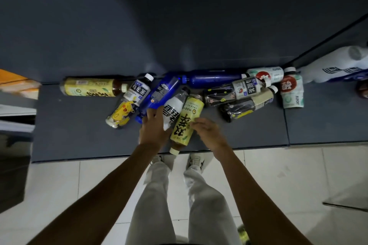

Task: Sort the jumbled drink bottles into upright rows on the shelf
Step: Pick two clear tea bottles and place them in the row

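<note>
Bottles lie jumbled on the dark shelf [79, 141], eleven that I can count on their sides: two yellow tea bottles, two blue ones, one with a cartoon label, one white-labelled clear one, three dark ones and two pale ones with red dots at the far right. A large white jug [338, 65] sits past them in the corner.

The left hand [154, 127] rests with its grip spread wide, fingers over the white-labelled bottle [173, 110] and touching the lower end of the nearer blue bottle [157, 95]; it is not closed round either. Just to its right lies the yellow bottle [187, 123], cap toward the shelf edge. The right hand [207, 133] has its grip loosely curled and apart, fingertips touching that yellow bottle's side. The cartoon bottle [127, 101] lies just left of the left hand; the dark bottles are beyond the right hand.
</note>
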